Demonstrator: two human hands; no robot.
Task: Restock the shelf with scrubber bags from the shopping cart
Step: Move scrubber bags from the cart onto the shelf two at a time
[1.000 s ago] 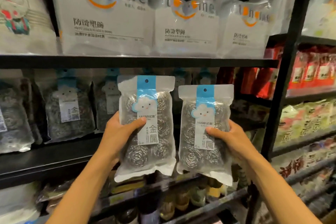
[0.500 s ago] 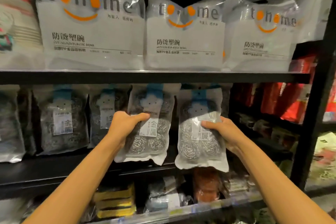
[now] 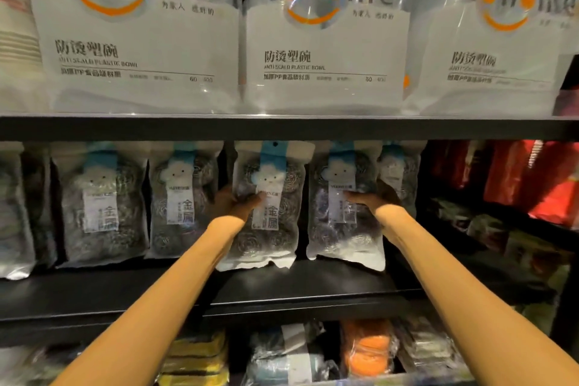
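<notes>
Two packs are held upright, side by side, in the opening of the middle shelf (image 3: 282, 285), a black board beneath the upper shelf (image 3: 282, 128). The left scrubber bag (image 3: 272, 241) is gripped at its left edge by the left hand (image 3: 233, 202): the thumb is laid across the front, onto the white label, and the fingers are hidden behind the pack. The right scrubber bag (image 3: 341, 238) is gripped at its right edge by the right hand (image 3: 372, 197) in the same way, thumb on the front, fingers out of sight behind. Both hands are sunk in shadow under the upper board. A narrow dark gap is left between the two bags. Their lower edges are seen low over the board; whether it is touched cannot be told. Each bag is of clear plastic, with a blue header, a white cloud figure and coils of steel wool inside.

To the left, stocked scrubber bags (image 3: 100, 204) of the same kind are stood in a row towards the back of the shelf, and a further bag (image 3: 398, 175) is seen just behind the right hand. On the upper shelf, three large bowl packs (image 3: 141, 41) printed with an orange smile are lined up. On the shelf below, yellow sponges (image 3: 194, 360) and an orange pack (image 3: 366, 351) are laid. Red packs (image 3: 532, 178) are shelved in the next bay to the right
</notes>
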